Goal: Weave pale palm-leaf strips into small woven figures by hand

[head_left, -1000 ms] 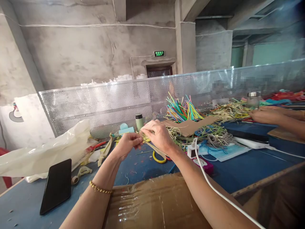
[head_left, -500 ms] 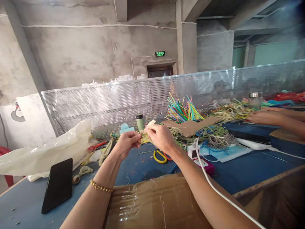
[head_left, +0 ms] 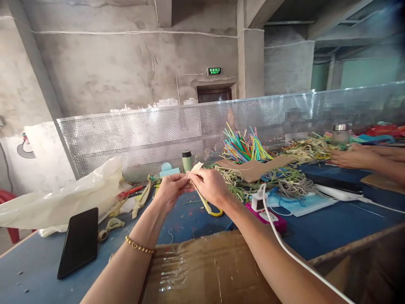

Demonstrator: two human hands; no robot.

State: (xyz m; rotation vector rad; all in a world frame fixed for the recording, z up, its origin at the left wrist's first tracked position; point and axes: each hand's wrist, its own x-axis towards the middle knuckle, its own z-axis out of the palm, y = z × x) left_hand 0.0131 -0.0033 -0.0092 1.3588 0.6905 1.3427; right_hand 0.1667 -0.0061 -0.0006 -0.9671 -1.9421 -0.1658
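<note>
My left hand [head_left: 171, 191] and my right hand [head_left: 211, 185] meet fingertip to fingertip above the table. Between the right thumb and fingers is a pale strip [head_left: 197, 168], its short flat end sticking up. A narrow yellowish length [head_left: 200, 195] hangs below the right fingers, over the yellow handle [head_left: 217, 213] of what looks like scissors. The left thumb and forefinger are pinched at the strip's near end; the exact grip is hidden by the fingers. Just behind the hands stands a green bottle [head_left: 187, 160] with a black lid.
A cardboard sheet [head_left: 209, 270] lies in front of me. To the left are a black phone [head_left: 78, 242] and plastic wrapping [head_left: 79, 194]. At right are fibre strands [head_left: 284, 177], a face mask [head_left: 308, 204], a white cable [head_left: 278, 238] and another person's hands [head_left: 352, 158].
My hands have come closer together, fingertips now meeting. A yellowish length now hangs below the right hand. The view has shifted slightly.
</note>
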